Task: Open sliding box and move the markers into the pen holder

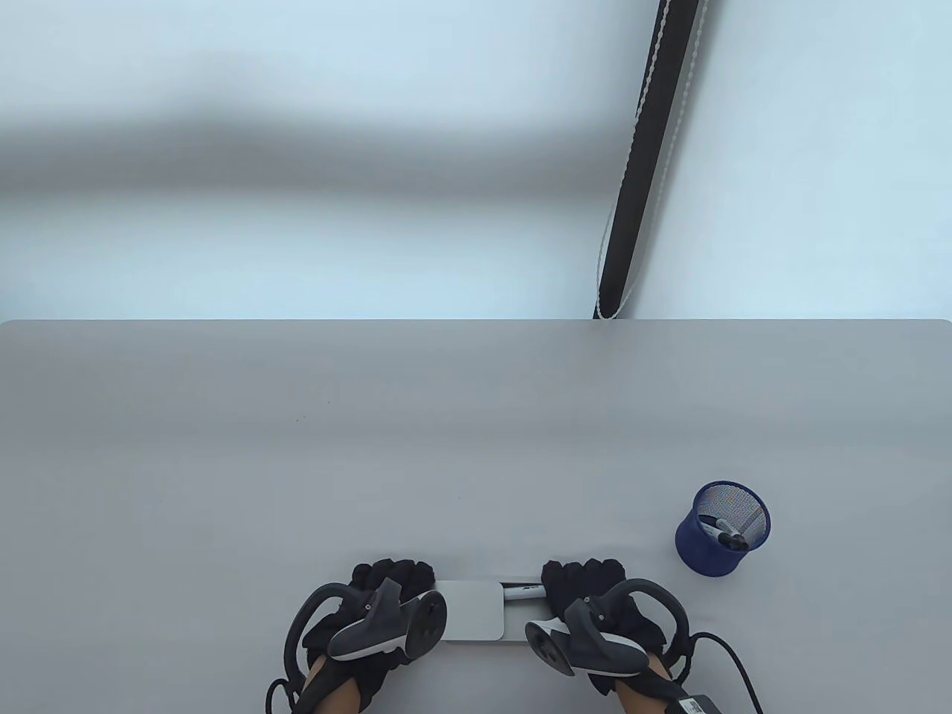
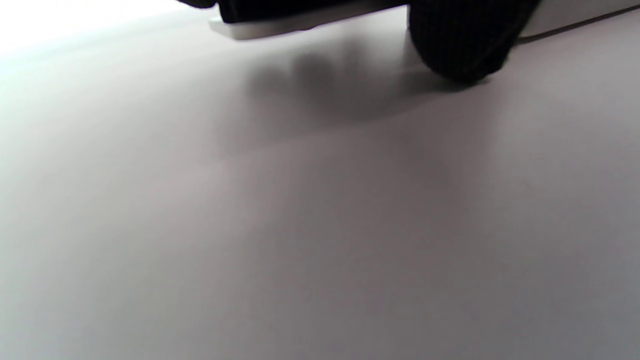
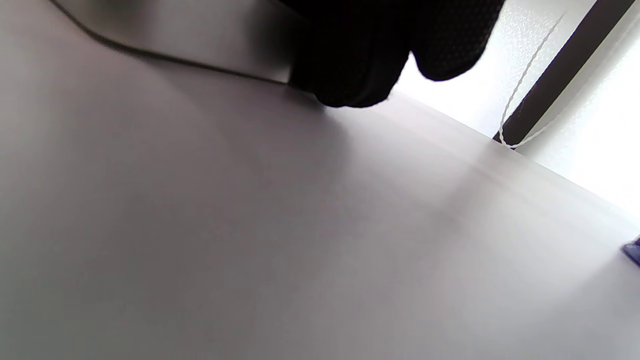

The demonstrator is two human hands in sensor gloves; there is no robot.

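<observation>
A white sliding box [image 1: 472, 610] lies near the table's front edge, its sleeve partly slid to the left. In the uncovered strip on its right lies a marker [image 1: 524, 591]. My left hand [image 1: 390, 576] grips the box's left end, fingers curled over it. My right hand [image 1: 584, 576] grips the right end. In the left wrist view the thumb [image 2: 460, 45] rests on the table beside the box [image 2: 260, 29]. The right wrist view shows a thumb [image 3: 350, 65] against the box [image 3: 200, 35]. The blue mesh pen holder [image 1: 723, 528] stands to the right with markers [image 1: 725, 532] in it.
The grey table [image 1: 372, 446] stretches far beyond the box to its back edge. A dark blind pole with a cord [image 1: 639, 171] hangs behind the table. A black cable [image 1: 732, 654] trails from my right wrist. A sliver of the pen holder [image 3: 632, 250] shows at the right wrist view's edge.
</observation>
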